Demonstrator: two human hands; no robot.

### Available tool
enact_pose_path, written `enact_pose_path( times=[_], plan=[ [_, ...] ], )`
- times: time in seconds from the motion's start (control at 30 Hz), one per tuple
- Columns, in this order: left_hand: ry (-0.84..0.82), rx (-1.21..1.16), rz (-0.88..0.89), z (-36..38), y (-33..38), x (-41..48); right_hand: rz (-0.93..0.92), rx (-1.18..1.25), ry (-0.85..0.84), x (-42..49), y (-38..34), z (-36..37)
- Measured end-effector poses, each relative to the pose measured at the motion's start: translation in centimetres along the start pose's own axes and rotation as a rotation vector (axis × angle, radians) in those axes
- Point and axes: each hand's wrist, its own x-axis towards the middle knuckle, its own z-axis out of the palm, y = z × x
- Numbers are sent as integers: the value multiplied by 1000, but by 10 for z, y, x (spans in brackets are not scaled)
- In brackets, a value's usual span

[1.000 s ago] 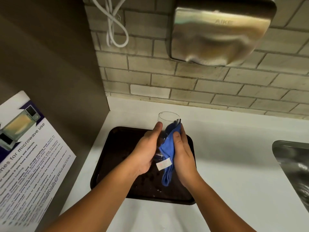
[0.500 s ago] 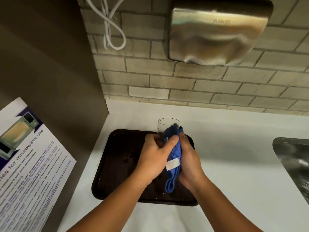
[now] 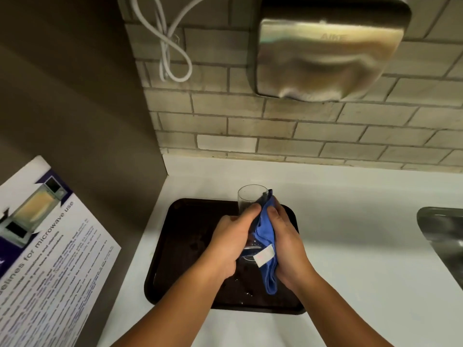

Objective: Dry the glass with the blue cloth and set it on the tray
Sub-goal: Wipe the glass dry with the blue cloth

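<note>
A clear drinking glass is held upright above the dark brown tray, its rim showing above my fingers. My left hand wraps the glass from the left. My right hand presses the blue cloth against the glass's right side. The cloth hangs down past the glass's base, with a white label facing me. Most of the glass's lower part is hidden by hands and cloth. A few water drops lie on the tray below.
The tray rests on a white counter. A steel sink lies at the right edge. A hand dryer and a looped white cable hang on the brick wall. A brown panel with a microwave poster stands left.
My left thumb has shifted around the glass and the cloth has slid along its right side. The glass stays above the tray's middle.
</note>
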Motion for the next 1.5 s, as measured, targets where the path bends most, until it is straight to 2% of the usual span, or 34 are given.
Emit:
enact_pose_path(
  times=[0.07,0.2,0.33,0.47,0.6,0.73,0.83,0.9,1.0,1.17,1.33,1.5],
  plan=[
    [9,9,18,-2,-2,0,35,34,-18,-1,-1,2],
    [50,52,48,0,-2,0,254,199,-34,-1,-10,1],
    [140,188,93,2,0,-1,201,180,22,3,-6,1],
    [188,264,157,0,4,1,-11,72,76,7,-1,3],
    [127,216,134,-2,4,5,-36,28,95,8,-3,2],
    [-15,126,71,-5,7,5,120,19,29,5,-12,-5],
    [-46,-10,34,-1,12,2,248,53,-27,2,-13,-12],
    [-45,-44,37,4,12,-1,266,62,-28,2,-11,-14],
    [-39,71,149,10,8,-2,258,88,-74,4,-14,-9],
    [27,30,338,18,-1,-4,272,285,-140,3,-17,-2],
    [-30,127,487,17,-10,5,231,467,-27,-1,-4,-1],
    [-31,243,572,9,-19,14,242,557,-19,-9,-9,4]
  ],
)
